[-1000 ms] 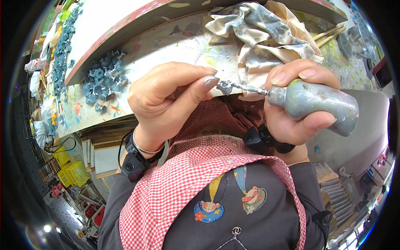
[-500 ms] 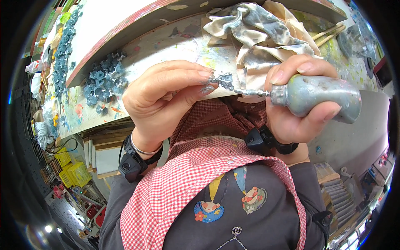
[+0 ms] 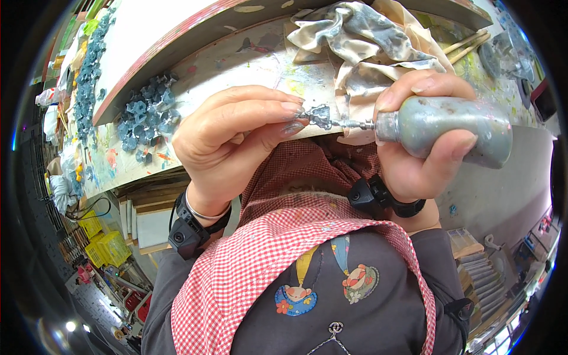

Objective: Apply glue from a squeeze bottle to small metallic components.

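- Pinching a small dark piece (image 3: 320, 117) in the left hand (image 3: 228, 133)
- Gripping a grey bottle (image 3: 455, 125) in the right hand (image 3: 414, 168), nozzle (image 3: 356, 124) toward the piece
- Working beside a stained cloth (image 3: 361, 35) on the table (image 3: 307, 77)

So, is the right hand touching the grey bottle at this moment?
Touching. The head view shows it: the right hand grips the grey bottle, with fingers over its upper side and the thumb against its lower side.
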The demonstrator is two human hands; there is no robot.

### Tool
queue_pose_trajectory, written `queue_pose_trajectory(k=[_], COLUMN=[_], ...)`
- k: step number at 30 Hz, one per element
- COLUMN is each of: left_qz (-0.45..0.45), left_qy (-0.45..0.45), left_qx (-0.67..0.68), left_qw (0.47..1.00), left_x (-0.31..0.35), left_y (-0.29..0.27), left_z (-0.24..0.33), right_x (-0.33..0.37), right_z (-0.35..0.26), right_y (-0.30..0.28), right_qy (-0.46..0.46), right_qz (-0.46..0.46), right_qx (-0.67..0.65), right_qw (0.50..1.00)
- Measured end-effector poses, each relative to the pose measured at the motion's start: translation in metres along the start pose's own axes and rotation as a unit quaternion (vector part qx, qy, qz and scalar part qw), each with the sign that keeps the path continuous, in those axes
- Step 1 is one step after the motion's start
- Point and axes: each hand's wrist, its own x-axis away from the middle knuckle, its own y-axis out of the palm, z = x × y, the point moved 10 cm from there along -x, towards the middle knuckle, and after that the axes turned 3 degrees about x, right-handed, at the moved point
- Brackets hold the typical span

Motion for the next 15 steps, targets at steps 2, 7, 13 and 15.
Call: queue_pose_trajectory(k=[2, 7, 13, 15], left_qz=[-0.001, -0.003, 0.020, 0.017], left_qy=[0.004, -0.025, -0.093, -0.095], left_qx=[0.001, 0.016, 0.115, 0.122], left_qw=[1.000, 1.000, 0.989, 0.988], left_x=[0.001, 0.001, 0.003, 0.003], left_y=[-0.001, -0.001, 0.000, 0.000], left_z=[0.000, -0.004, -0.012, -0.013], right_x=[0.002, 0.003, 0.003, 0.005], right_z=[0.004, 0.003, 0.000, 0.003], right_y=[0.001, -0.002, -0.007, -0.010], right_qy=[0.000, -0.034, -0.046, -0.030], right_qz=[-0.014, -0.012, 0.040, 0.064], right_qx=[-0.022, -0.197, -0.195, -0.204], right_qw=[1.000, 0.980, 0.979, 0.976])
